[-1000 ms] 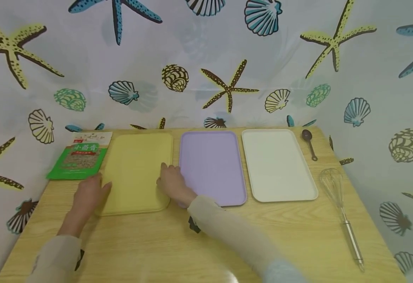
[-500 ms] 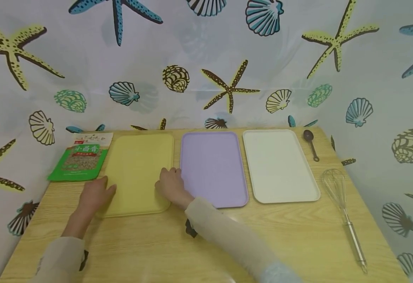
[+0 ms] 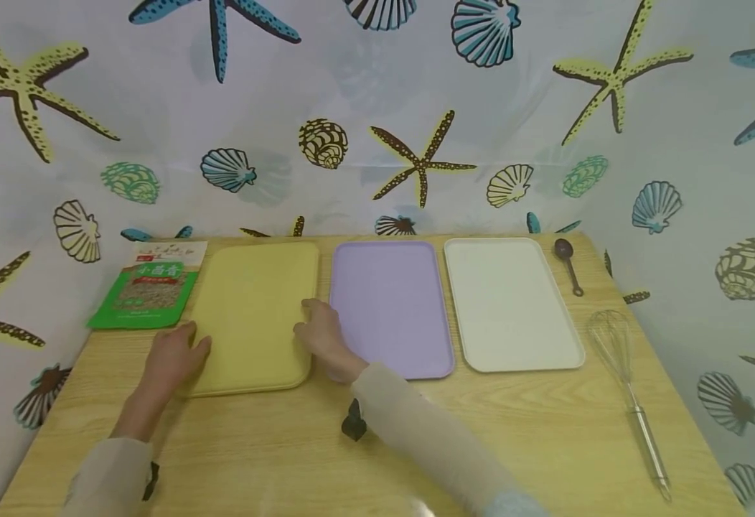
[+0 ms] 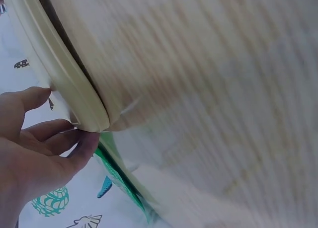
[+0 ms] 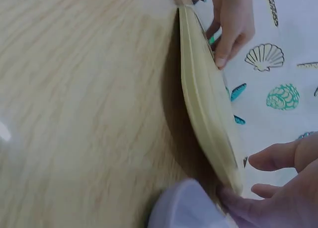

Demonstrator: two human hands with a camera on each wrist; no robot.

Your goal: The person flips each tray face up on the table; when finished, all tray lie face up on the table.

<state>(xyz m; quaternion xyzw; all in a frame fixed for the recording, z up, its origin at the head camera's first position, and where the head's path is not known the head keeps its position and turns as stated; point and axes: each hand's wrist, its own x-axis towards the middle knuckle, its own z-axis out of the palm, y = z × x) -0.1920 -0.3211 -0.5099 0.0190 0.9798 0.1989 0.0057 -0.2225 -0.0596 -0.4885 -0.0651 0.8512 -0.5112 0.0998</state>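
Note:
A yellow rectangular tray (image 3: 255,316) lies flat on the wooden table, left of the purple tray. My left hand (image 3: 174,355) holds its left edge, thumb on the rim and fingers along the outer side, as the left wrist view shows. At the tray's right edge is my right hand (image 3: 326,334), above the gap beside the purple tray (image 3: 390,301). In the right wrist view, the right hand's thumb stands clear of the tray while lower fingers (image 5: 243,205) touch its side.
A green and white packet (image 3: 151,287) with Chinese print lies left of the yellow tray. Right of the purple tray is a white tray (image 3: 513,305). A dark brown spoon (image 3: 566,262) and a metal whisk (image 3: 626,388) lie near the table's right edge. A patterned cloth (image 3: 377,86) hangs behind.
My right hand has shifted slightly right and its fingers have loosened at the tray's edge. The left hand moved a little right and nearer, then stayed. The trays look nearly unmoved.

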